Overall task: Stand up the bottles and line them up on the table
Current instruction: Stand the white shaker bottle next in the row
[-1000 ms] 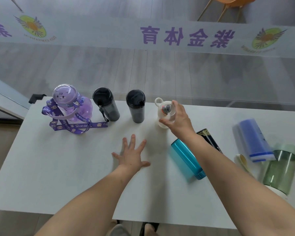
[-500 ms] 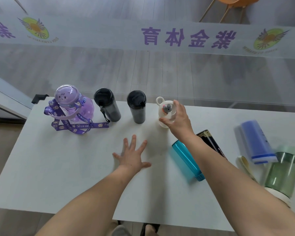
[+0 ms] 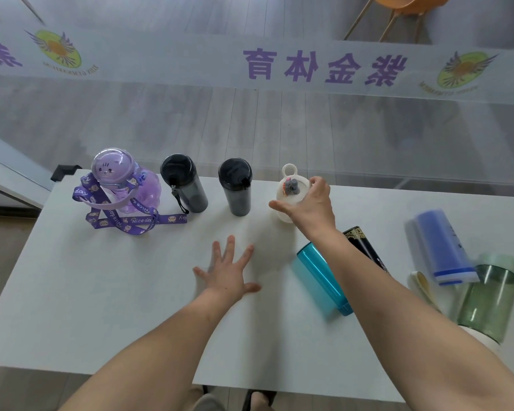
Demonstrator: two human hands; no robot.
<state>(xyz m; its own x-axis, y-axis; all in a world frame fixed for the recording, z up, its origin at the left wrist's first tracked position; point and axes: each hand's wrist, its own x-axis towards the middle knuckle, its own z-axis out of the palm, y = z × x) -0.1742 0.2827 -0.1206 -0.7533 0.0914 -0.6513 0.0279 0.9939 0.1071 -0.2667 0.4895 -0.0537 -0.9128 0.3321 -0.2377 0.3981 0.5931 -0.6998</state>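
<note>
Along the far edge of the white table (image 3: 101,292) stand a purple bottle (image 3: 122,185) with a printed strap, two dark grey bottles (image 3: 184,185) (image 3: 235,188) and a small white bottle (image 3: 288,194) with a ring handle. My right hand (image 3: 309,203) grips the white bottle from the right, upright on the table. My left hand (image 3: 227,271) lies flat and open on the table, fingers spread. Lying on their sides to the right are a teal bottle (image 3: 324,280), a black bottle (image 3: 365,250), a blue bottle (image 3: 439,247) and a green bottle (image 3: 490,295).
A cream spoon-like piece (image 3: 422,286) lies between the black and green bottles. A glass wall with purple lettering rises right behind the table's far edge. An orange chair (image 3: 404,4) stands beyond the glass. A grey ledge (image 3: 9,179) is at far left.
Hardly anything has moved. My right hand stays on the white bottle at the same spot and my left hand stays flat.
</note>
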